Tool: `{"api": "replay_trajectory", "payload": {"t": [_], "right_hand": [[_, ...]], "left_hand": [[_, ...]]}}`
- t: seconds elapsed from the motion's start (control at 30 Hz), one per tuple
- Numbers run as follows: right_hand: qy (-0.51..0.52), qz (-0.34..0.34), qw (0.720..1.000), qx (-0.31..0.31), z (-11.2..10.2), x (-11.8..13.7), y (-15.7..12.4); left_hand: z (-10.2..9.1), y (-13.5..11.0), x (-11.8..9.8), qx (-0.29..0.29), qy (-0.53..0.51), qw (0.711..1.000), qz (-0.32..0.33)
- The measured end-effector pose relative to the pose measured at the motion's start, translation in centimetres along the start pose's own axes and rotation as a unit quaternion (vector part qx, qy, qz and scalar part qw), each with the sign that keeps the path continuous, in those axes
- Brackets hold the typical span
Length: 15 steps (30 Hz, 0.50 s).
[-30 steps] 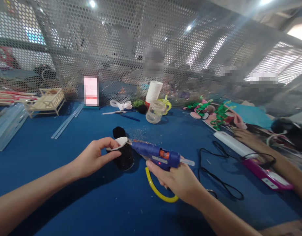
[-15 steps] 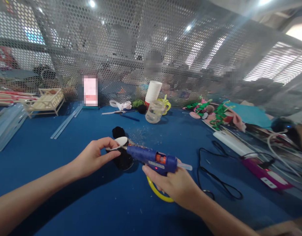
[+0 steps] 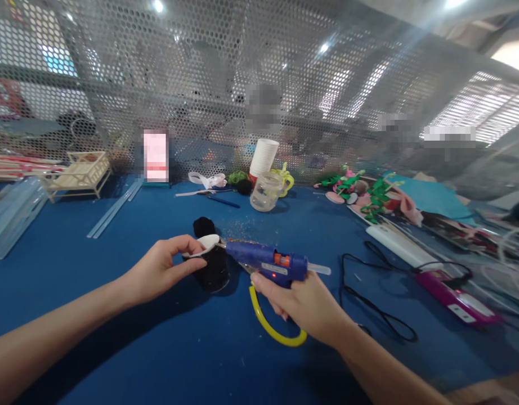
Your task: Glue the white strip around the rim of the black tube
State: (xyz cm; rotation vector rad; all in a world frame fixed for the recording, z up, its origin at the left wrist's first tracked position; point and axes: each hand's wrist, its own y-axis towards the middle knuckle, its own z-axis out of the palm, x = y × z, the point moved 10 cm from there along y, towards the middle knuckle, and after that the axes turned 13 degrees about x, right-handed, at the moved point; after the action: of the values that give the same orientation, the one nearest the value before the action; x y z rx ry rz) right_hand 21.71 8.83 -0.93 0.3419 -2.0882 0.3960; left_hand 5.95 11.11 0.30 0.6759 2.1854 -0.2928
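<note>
My left hand [image 3: 158,271] pinches a small white oval piece [image 3: 202,245] between thumb and fingers, just above a black fuzzy ball [image 3: 214,270] on the blue table [image 3: 116,315]. My right hand [image 3: 304,304] grips a blue hot glue gun [image 3: 268,264] with a yellow loop at its handle. The gun's nozzle touches the right edge of the white piece. A second black pompom [image 3: 204,226] lies just behind.
A perforated metal screen [image 3: 242,84] closes the back. In front of it stand a stack of white cups [image 3: 264,156], a clear jar [image 3: 265,192], a small wooden frame [image 3: 80,173] and clear sticks [image 3: 14,211]. Black cable [image 3: 377,304], a white power strip [image 3: 401,246] and green craft pieces [image 3: 369,194] lie right.
The glue gun dipped slightly and came back up, nozzle still at the white piece. A co-worker's arm at the right edge has withdrawn from view. My left hand has held still.
</note>
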Motion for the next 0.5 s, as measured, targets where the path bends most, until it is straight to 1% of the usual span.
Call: {"api": "replay_trajectory", "payload": {"t": [0.27, 0.4, 0.5], "right_hand": [[0.001, 0.015, 1.0, 0.008, -0.01, -1.01, 0.64], [-0.004, 0.009, 1.0, -0.001, -0.22, -0.98, 0.81], [0.014, 0.003, 1.0, 0.0, -0.33, -0.92, 0.92]], "left_hand": [[-0.03, 0.0, 0.03, 0.0, 0.006, 1.0, -0.009], [-0.06, 0.0, -0.08, -0.003, 0.008, 1.0, 0.0], [-0.06, 0.02, 0.03, -0.006, 0.008, 1.0, 0.0]]}}
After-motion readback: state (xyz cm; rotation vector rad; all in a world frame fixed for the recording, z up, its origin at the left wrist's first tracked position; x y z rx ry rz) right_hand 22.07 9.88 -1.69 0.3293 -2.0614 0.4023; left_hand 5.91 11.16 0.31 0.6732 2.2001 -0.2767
